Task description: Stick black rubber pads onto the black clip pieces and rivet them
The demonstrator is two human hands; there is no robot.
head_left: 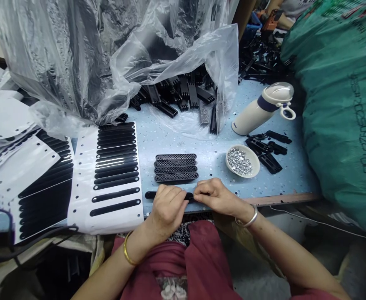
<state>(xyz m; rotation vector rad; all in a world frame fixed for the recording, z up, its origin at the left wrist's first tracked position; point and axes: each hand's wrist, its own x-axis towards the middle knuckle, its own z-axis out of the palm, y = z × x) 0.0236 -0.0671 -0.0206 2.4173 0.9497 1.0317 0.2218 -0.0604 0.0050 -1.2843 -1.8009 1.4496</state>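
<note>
A long narrow black plastic piece (150, 195) with a rounded end lies along the table's front edge. My left hand (169, 205) is closed over its middle, thumb and fingers pressed on it. At the piece's right end, my right hand (213, 194) is closed in a pinch; whether something small is between the fingertips is hidden. Just beyond my hands, several black lattice-faced bars (175, 171) lie side by side. To the left is a white sheet (83, 183) bearing black strips (115, 194) with rounded ends. A white bowl (254, 171) of small silver metal parts (239, 161) stands to the right.
A cream bottle (253, 114) stands tilted in view behind several loose black parts (272, 162). Clear plastic bagging (173, 54) covers a heap of black pieces (189, 91) at the back. A large green sack (342, 104) bounds the right; stacked white sheets (23, 166) lie far left.
</note>
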